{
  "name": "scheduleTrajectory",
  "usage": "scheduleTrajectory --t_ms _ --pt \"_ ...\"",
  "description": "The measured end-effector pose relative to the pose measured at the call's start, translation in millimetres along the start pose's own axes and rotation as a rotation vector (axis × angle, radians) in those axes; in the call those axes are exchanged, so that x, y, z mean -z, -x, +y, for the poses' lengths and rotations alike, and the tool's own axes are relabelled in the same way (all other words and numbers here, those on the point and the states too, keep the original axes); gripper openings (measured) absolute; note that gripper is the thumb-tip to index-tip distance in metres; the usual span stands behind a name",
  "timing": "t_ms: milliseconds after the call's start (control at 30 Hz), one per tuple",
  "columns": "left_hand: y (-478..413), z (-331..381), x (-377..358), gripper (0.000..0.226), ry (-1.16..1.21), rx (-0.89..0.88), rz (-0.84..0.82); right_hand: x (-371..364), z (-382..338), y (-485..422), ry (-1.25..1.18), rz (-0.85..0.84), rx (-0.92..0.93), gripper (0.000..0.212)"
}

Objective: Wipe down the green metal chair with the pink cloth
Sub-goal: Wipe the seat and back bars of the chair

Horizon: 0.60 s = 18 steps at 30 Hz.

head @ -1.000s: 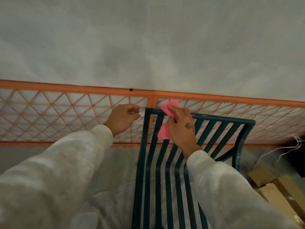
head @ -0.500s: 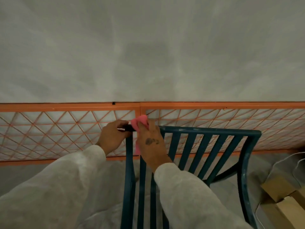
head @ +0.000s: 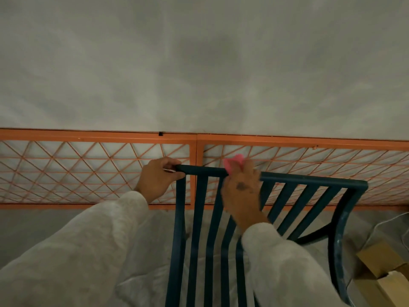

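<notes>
The left hand (head: 159,178) is gripping the left corner of the green metal chair (head: 309,181) top rail, while the right hand (head: 242,191) is closing on the pink cloth (head: 234,162), pressing it against that rail's middle.

Green metal chair (head: 287,180): dark, slatted back, curved arm on right side, upright. Pink cloth (head: 232,162): crumpled, draped over top rail, left of middle.
</notes>
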<state>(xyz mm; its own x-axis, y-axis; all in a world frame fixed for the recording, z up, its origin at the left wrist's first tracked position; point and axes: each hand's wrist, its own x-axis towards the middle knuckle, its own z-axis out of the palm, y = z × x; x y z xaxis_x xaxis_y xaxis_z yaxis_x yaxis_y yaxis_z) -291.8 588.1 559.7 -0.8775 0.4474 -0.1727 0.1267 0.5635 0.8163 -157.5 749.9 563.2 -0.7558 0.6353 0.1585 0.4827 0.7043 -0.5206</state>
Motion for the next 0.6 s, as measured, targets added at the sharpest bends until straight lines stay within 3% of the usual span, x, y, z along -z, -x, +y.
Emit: scheduleTrajectory --t_ms 167,333,500,600 --pt "-2.9 -2.9 1.7 0.025 0.017 -0.012 -0.029 -45.7 -75.0 3.7 0.107 -0.115 0.274 0.050" --pt "1.5 -7.3 4.4 0.016 -0.001 0.012 -0.013 -43.4 -48.2 2.1 0.184 -0.143 0.486 0.066" --pt "0.0 14.5 -3.3 0.042 -0.215 -0.134 -0.007 1.8 50.0 -4.2 0.241 -0.079 0.321 0.065" --pt "0.2 39.1 -16.7 0.038 -0.276 -0.278 -0.082 38.1 110.4 -9.9 0.246 -0.042 0.220 0.054"
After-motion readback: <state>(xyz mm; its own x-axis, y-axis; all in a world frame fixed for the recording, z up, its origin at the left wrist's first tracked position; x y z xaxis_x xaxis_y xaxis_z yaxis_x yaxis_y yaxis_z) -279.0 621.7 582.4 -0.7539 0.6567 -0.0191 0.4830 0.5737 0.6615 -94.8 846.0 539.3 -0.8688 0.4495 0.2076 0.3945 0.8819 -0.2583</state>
